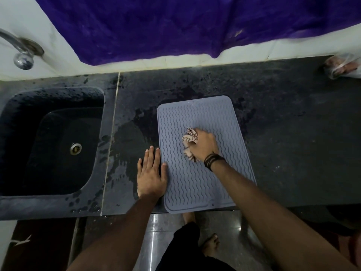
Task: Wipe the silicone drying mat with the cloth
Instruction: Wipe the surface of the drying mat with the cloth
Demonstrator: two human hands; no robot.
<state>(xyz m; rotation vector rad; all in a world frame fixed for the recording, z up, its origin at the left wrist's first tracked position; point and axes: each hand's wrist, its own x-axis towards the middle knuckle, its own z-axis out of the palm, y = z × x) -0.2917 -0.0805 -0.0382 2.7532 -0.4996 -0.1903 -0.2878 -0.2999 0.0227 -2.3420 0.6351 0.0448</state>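
Right hand fingers bunch cloth on mat; left hand fingers spread flat.

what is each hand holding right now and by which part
The right hand grips the bunched, striped beige cloth around its middle. The left hand holds nothing, lying flat beside the grey ribbed silicone mat.

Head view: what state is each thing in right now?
Grey wavy-ribbed silicone drying mat: flat on the counter, near edge overhanging.
Crumpled beige patterned cloth: bunched, pressed on the mat.
Right hand: grips the cloth.
Left hand: flat, fingers straight at the mat's left edge.
Dark stone countertop: water-splashed.
Dark sink: no dishes inside.
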